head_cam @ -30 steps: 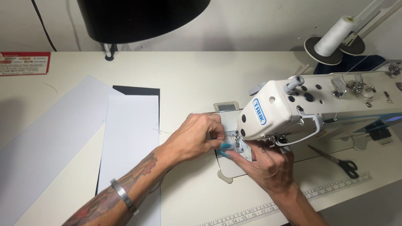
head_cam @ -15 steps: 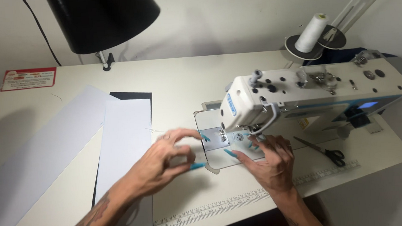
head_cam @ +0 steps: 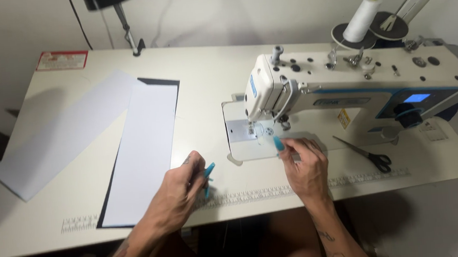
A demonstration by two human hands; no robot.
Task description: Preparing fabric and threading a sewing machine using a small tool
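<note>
Over on the far left of the counter (head_cam: 42,227), lay a long pale sheet (head_cam: 60,135) at a slant, then a second pale sheet (head_cam: 144,150) stacked on a dark one (head_cam: 157,81), parked flat and out of the way of the sewing spot. Left hand (head_cam: 182,193) sat just right of those, fingers curled shut around a small teal tool (head_cam: 209,173), tip poking up past the knuckles, resting near the printed ruler strip (head_cam: 244,197) along the front edge. Right hand (head_cam: 307,168) was flat-ish on the machine bed, fingers spread, teal nails near the needle plate (head_cam: 242,130), probably steadying something tiny there, couldn't tell what. White sewing machine (head_cam: 354,82) behind, scissors (head_cam: 368,153) within reach further right, thread cone (head_cam: 362,18) up top.
</note>
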